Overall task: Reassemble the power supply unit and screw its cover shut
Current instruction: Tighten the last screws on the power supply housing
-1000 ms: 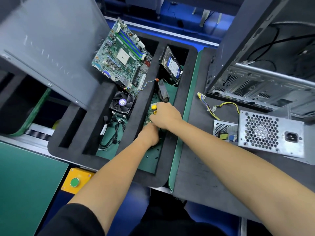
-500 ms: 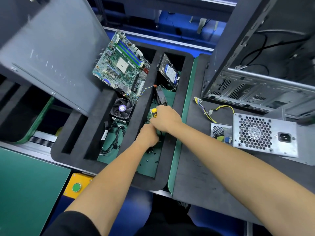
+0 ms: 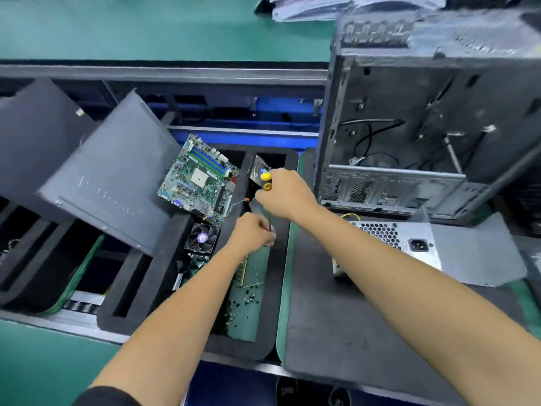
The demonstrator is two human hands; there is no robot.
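Nearest the viewer, two bare forearms reach out over a black foam tray [image 3: 164, 291] with long compartments. Loose small screws [image 3: 246, 300] lie scattered on the green floor of the compartment beneath the arms. Further out, the left hand [image 3: 253, 231] has its grip curled around the lower shaft of a screwdriver [image 3: 266, 183]; whether it also pinches a screw cannot be told. Just above it, the right hand [image 3: 285, 194] wraps the yellow-and-black handle, which stands out past the fist. Both hands hover over the tray.

Well to the right of both grips, the silver power supply unit [image 3: 409, 241] lies on the dark worktop mat [image 3: 336, 317], its honeycomb vent and mains socket facing up, untouched. Left of the hands sit a black cooling fan [image 3: 202, 238] and a green motherboard [image 3: 200, 178]. Behind the power supply unit stands an open, gutted computer case [image 3: 424, 127]. Faint lettering on the grey side panel [image 3: 108, 183] at left is too blurred to read.
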